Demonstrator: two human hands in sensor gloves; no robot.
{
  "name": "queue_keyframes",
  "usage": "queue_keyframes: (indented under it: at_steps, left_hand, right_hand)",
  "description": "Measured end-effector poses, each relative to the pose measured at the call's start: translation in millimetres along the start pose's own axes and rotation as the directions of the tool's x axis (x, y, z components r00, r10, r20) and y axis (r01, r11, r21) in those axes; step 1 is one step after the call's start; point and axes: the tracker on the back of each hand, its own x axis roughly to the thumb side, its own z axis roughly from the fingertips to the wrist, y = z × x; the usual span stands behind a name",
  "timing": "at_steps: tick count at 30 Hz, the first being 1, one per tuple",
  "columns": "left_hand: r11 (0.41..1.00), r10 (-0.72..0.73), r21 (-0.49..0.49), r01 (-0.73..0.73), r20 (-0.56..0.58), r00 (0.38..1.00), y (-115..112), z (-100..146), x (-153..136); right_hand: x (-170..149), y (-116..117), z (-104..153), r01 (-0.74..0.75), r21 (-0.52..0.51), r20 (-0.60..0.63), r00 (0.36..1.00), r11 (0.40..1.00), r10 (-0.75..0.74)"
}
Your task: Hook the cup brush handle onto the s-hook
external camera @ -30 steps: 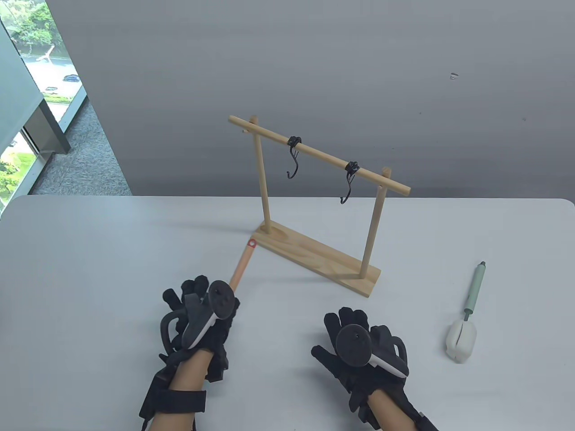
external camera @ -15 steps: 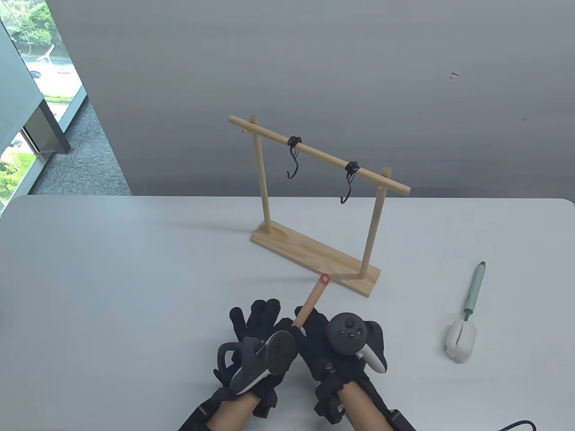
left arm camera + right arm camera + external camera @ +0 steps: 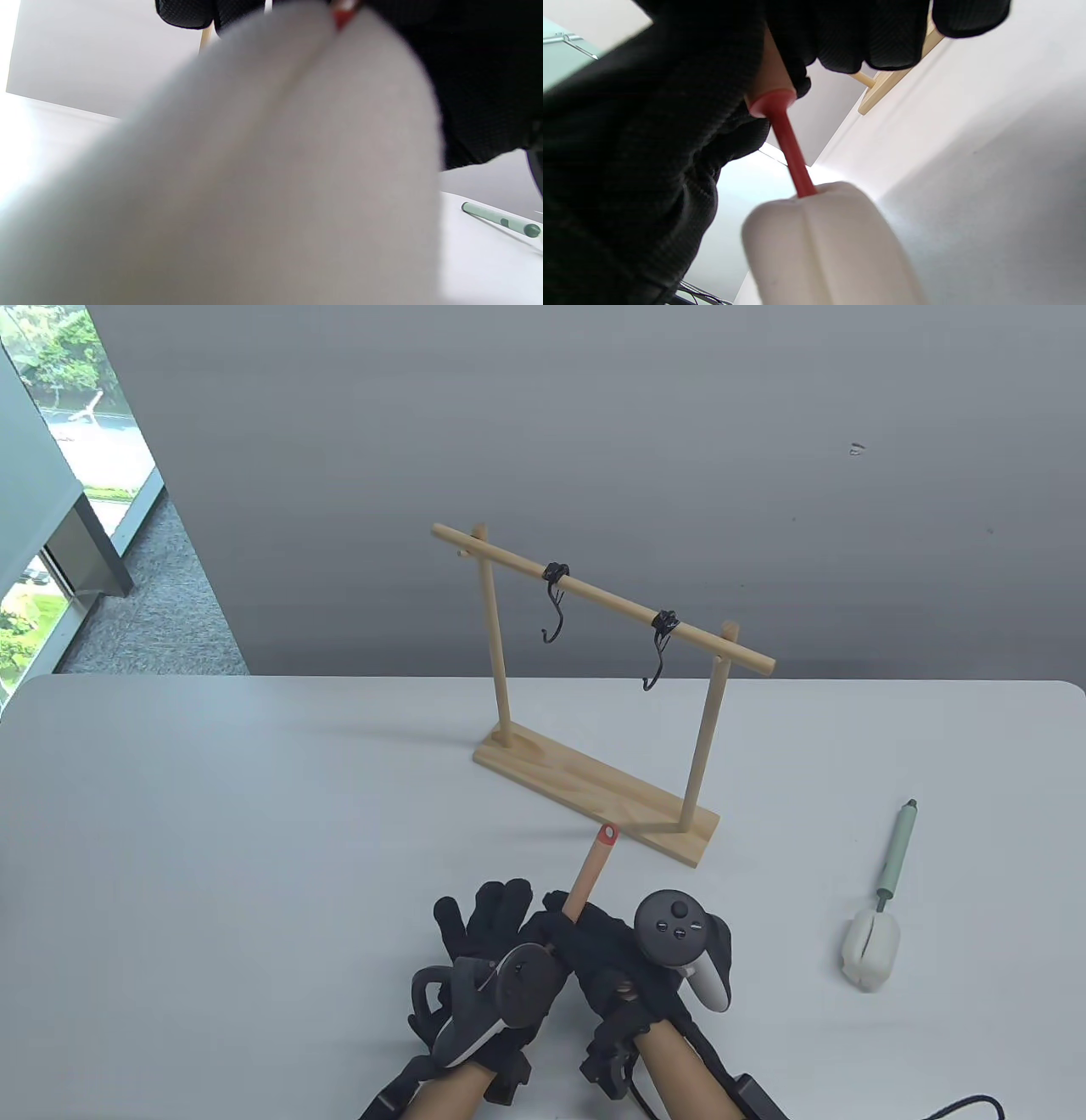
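The cup brush has a wooden handle [image 3: 587, 878] with a red loop [image 3: 607, 834] at its far end, pointing toward the rack. My right hand [image 3: 598, 942] grips the handle; in the right wrist view its fingers [image 3: 882, 38] wrap the wood above the red stem [image 3: 793, 156] and the white sponge head [image 3: 823, 245]. My left hand [image 3: 488, 920] lies against the right one; whether it holds the brush is hidden. The sponge head [image 3: 254, 178] fills the left wrist view. Two black s-hooks [image 3: 553, 612] [image 3: 657, 655] hang empty from the rack's bar.
The wooden rack [image 3: 594, 780] stands mid-table, just beyond the loop; its base also shows in the right wrist view [image 3: 891, 82]. A second brush with a green handle [image 3: 895, 853] and a white sponge head [image 3: 867, 952] lies at the right, also in the left wrist view [image 3: 500, 219].
My left hand carried the brush from left of the rack to the middle front. My right hand came in and closed on the handle. In the last half second little moved.
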Motion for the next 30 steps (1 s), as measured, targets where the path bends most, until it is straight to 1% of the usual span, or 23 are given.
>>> queue_keyframes:
  at_steps: [2,4,7,9,11,16,21,25,27,30]
  left_hand:
    - [1.0,-0.006,0.01,0.006,-0.007,1.0,2.2,1.6,-2.5]
    - [0.999,-0.019,0.031,0.02,-0.045,0.999,6.8,3.0,-9.6]
    - [0.999,0.017,0.045,-0.012,-0.099,0.995,10.5,4.0,-23.6]
    - [0.998,0.035,0.048,-0.028,-0.141,0.989,12.4,4.2,-35.4]
    - [0.997,0.057,0.052,-0.048,-0.191,0.98,14.1,4.7,-50.1]
    - [0.989,0.146,0.079,-0.128,-0.315,0.938,20.7,11.2,-89.8]
    - [0.975,0.221,0.101,-0.197,-0.403,0.888,22.0,18.1,-118.1]
    - [0.963,0.27,0.118,-0.242,-0.427,0.863,22.3,19.6,-127.7]
    - [0.963,0.271,0.115,-0.245,-0.43,0.861,21.7,19.8,-128.9]
    - [0.968,0.25,0.094,-0.233,-0.432,0.867,19.5,19.2,-127.7]
  right_hand:
    - [-1.1,-3.1,0.3,0.017,-0.028,-0.002,1.0,0.999,-0.017]
    - [-2.0,-7.9,0.3,0.021,-0.057,-0.007,1.0,0.998,-0.021]
    - [-1.9,-16.0,-2.2,0.044,-0.104,0.003,0.999,0.994,-0.043]
    - [0.4,-20.9,-4.7,0.091,-0.109,0.015,0.996,0.99,-0.09]
    - [6.1,-27.9,-10.5,0.133,-0.115,0.034,0.991,0.984,-0.13]
    - [28.2,-47.7,-33.2,0.116,-0.144,0.064,0.992,0.983,-0.107]
    - [46.4,-60.9,-53.0,0.157,-0.175,0.085,0.986,0.972,-0.144]
    - [52.9,-68.1,-64.1,0.176,-0.184,0.099,0.982,0.967,-0.16]
    - [54.9,-74.1,-69.7,0.201,-0.201,0.101,0.978,0.959,-0.184]
    - [56.0,-81.3,-75.1,0.201,-0.211,0.093,0.978,0.957,-0.185]
